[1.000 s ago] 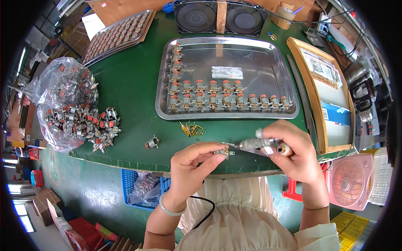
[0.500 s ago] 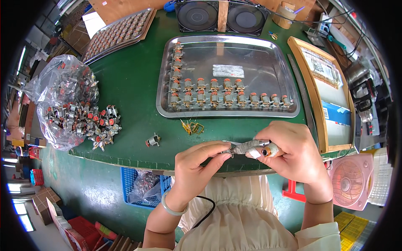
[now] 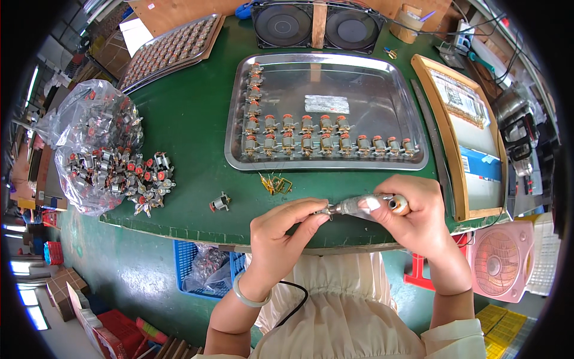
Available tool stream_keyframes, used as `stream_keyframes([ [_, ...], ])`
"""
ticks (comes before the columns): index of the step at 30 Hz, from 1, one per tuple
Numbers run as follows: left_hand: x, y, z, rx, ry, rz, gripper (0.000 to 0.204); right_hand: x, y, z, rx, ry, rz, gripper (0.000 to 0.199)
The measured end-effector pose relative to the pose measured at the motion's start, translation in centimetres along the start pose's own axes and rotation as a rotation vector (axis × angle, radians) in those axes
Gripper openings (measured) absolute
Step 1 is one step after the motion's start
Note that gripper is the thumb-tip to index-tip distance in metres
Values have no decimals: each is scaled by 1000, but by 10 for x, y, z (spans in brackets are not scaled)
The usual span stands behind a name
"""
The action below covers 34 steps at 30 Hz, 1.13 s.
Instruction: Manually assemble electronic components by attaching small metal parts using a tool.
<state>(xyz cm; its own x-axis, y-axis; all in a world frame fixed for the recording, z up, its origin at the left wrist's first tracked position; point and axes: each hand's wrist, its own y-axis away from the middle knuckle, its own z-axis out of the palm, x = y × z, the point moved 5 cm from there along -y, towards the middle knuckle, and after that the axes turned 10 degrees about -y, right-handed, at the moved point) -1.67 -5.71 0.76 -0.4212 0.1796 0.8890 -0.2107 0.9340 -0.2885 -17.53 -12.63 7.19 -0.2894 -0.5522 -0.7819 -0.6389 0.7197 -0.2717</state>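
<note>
Close to the table's front edge, my left hand (image 3: 287,234) pinches a small metal part (image 3: 326,210) between thumb and fingertips; most of it is hidden. My right hand (image 3: 412,215) is wrapped round a hand tool (image 3: 353,206) with a grey taped body and a brownish rear end. The tool's metal tip meets the part at my left fingertips. White tape covers my right thumb tip. Beyond my hands, small brass-coloured frames (image 3: 275,183) lie in a little heap. One loose small motor-like component (image 3: 220,202) with an orange-red disc lies left of them.
A metal tray (image 3: 327,163) holds rows of such components along its left and front sides. A plastic bag (image 3: 89,197) spills a pile of components (image 3: 146,179) at left. Another filled tray (image 3: 173,51) is behind. A wooden frame (image 3: 460,200) and pink fan (image 3: 497,260) stand right.
My right hand has turned the tool and shifted its grip, so the tip now points left at the part. My left hand has stayed nearly in place, still pinching.
</note>
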Motion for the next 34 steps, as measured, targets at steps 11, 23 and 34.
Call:
stream_keyframes([
  [11,-21,-4,0,-36,674,-381,21,58,26,-1,-8,271,136,27],
  [23,-12,-3,7,0,675,-320,17,15,34,19,85,-27,-103,29],
  [34,-1,1,9,170,763,-222,19,21,38,43,125,-400,62,27],
])
